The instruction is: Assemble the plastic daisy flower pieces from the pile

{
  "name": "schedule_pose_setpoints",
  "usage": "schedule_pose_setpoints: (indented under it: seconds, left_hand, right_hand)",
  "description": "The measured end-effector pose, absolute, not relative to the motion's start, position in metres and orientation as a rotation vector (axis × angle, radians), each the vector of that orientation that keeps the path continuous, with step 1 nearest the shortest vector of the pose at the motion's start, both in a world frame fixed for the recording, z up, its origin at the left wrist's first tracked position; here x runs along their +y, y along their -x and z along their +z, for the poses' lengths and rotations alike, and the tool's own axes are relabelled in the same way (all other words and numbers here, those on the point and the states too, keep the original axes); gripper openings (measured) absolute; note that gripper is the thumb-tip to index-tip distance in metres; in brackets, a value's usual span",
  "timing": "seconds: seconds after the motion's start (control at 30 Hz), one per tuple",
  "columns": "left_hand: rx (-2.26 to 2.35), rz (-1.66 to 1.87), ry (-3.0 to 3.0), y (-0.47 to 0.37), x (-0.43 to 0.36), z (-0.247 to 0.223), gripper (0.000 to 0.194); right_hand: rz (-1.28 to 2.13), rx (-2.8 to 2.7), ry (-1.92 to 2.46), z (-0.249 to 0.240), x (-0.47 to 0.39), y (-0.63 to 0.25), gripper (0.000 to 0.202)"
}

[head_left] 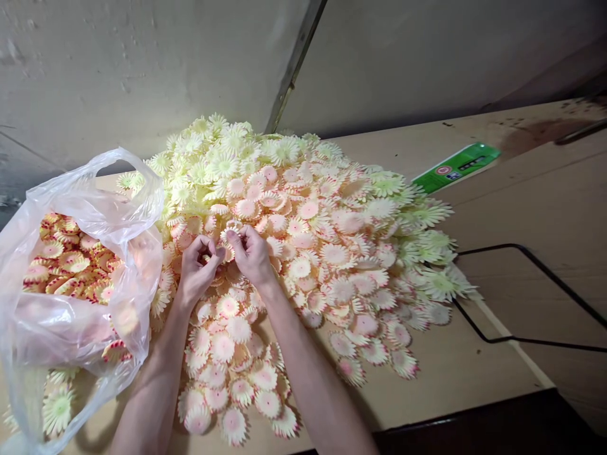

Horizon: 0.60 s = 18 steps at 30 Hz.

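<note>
Both my hands are close together over a broad heap of artificial flower heads (334, 254), cream and pale pink with fringed, red-tipped petals. My right hand (251, 253) pinches a small fringed flower piece (230, 235) between thumb and fingers. Just to its left, my left hand (202, 268) is closed, thumb against the curled fingers; whatever it may hold is mostly hidden. Paler yellow-green flower heads (222, 161) form the back of the heap. Between my forearms, more pink-centred flowers (222, 347) lie spread on the table.
A clear plastic bag (85, 328) of red-edged flower pieces (71, 259) stands open at the left. Beyond the heap's right side lie a green printed card (458, 167) and a bent black wire frame (526, 249). A grey wall (142, 63) rises behind the table (403, 398).
</note>
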<state>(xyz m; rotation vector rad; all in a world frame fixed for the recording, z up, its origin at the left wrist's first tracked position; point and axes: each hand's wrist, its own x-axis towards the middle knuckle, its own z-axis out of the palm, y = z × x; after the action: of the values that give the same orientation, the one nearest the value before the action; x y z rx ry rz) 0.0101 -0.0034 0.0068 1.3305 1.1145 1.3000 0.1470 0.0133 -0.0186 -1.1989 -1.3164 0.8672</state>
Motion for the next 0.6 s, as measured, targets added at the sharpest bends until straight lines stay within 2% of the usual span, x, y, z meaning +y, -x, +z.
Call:
schedule_pose_setpoints:
  seconds: [0.17,0.37,0.6]
  left_hand:
    - [1.119,1.309,-1.385,-0.010,-0.005,0.005,0.028]
    - [1.019,1.393,-1.145,-0.003,-0.003,-0.004,0.035]
    - [1.077,1.440,-1.168,-0.004,-0.001,0.001,0.035]
  right_hand:
    - [0.771,-1.289,1.254,-0.020,0.014,-0.144,0.042]
    - [1.022,-1.002,1.196,-0.022,0.025,-0.154,0.044]
    - [0.989,-1.120,1.131,-0.010,0.020,-0.160,0.044]
